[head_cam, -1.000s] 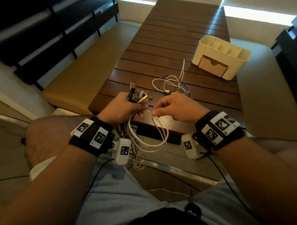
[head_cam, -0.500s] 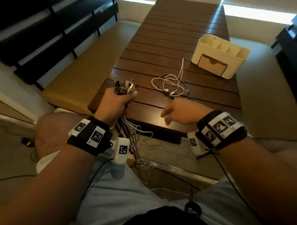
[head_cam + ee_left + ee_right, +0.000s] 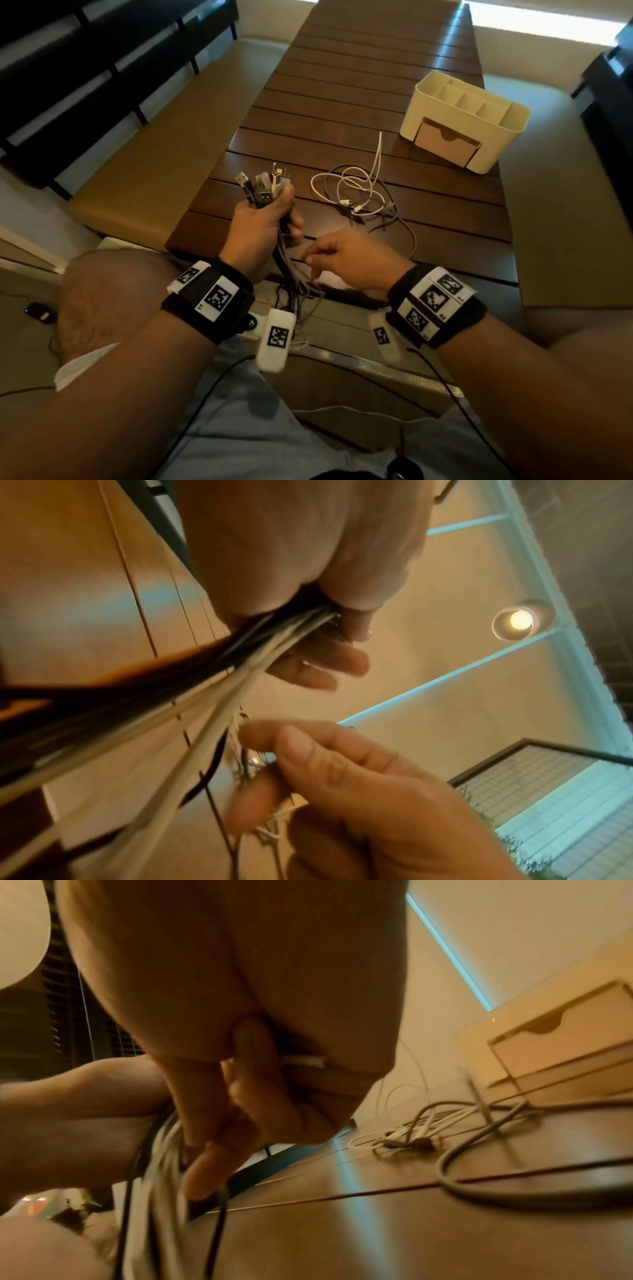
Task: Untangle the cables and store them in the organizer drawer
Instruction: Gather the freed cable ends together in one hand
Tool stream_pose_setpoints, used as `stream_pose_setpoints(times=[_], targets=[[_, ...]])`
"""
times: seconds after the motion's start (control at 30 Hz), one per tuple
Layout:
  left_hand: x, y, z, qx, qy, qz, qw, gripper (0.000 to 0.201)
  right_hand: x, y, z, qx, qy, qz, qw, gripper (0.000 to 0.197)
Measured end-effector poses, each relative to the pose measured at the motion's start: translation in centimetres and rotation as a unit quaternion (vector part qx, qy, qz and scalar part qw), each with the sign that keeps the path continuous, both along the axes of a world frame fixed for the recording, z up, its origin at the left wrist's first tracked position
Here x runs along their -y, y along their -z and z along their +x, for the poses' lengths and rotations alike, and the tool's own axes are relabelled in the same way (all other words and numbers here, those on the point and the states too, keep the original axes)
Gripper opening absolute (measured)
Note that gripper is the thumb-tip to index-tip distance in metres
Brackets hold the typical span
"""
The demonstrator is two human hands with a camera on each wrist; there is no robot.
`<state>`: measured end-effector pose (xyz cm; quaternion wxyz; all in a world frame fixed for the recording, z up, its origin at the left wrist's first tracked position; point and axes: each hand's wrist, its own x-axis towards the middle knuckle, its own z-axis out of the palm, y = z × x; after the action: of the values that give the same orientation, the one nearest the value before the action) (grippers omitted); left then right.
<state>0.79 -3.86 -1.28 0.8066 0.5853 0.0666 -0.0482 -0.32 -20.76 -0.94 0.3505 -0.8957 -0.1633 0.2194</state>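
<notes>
My left hand point(image 3: 287, 212) grips a bundle of cables point(image 3: 263, 188) upright over the table's near edge, plugs sticking up above the fist. Its dark and white strands point(image 3: 205, 674) hang down below the palm. My right hand point(image 3: 310, 255) is just right of those hanging strands, fingers curled, pinching thin strands point(image 3: 260, 764) between thumb and forefinger. A white plug point(image 3: 304, 1060) shows inside its curled fingers. A second tangle of white and grey cables point(image 3: 356, 195) lies on the table. The cream organizer point(image 3: 462, 102) stands at the far right, its drawer point(image 3: 445, 144) closed.
The dark slatted wooden table point(image 3: 342, 85) runs away from me, with a tan bench point(image 3: 144, 144) along its left. A grey cable loop point(image 3: 479, 1177) lies on the table near my right hand. My knees are under the near edge.
My right hand let go of the white loop, drew away, then came back to the hanging strands. My left hand lifted the bundle up and forward over the table edge.
</notes>
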Motion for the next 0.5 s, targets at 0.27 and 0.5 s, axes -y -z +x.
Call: stream_pose_setpoints(times=[0.27,0.5], targets=[[-0.6,3.2,2.2,-0.005,0.074,0.112,0.991,0.030,4.4,1.0,4.7,0.060,0.126,-0.173,0.975,0.018],[-0.2,4.1,3.0,-0.002,0.082,0.101,0.991,0.031,4.4,1.8,7.1,0.041,0.155,-0.267,0.950,0.023]])
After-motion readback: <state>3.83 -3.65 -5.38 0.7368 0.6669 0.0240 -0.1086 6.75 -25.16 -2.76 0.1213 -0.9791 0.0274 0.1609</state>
